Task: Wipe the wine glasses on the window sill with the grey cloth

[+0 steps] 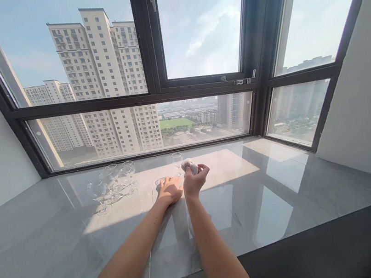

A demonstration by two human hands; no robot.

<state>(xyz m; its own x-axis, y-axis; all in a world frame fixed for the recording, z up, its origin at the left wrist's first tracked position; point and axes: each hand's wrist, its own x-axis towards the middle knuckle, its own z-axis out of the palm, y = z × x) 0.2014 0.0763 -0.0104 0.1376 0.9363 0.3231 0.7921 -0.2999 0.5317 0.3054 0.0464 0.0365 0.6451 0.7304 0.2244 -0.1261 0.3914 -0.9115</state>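
While the right hand [195, 180] is closed around a crumpled white cloth [190, 165] pressed to the bowl of a wine glass [177, 158], the left hand [170, 190] lies flat, fingers loose, on the grey worktop [266, 207] by that glass's foot. To the left, near the window [195, 29], stands a cluster of glasses [114, 184]. The wiping seems midway on this one glass; whether the others are wiped cannot be told.

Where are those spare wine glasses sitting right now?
Head view: the cluster of glasses sits on the grey sill by the window, left of the left hand; the right hand grips a cloth.
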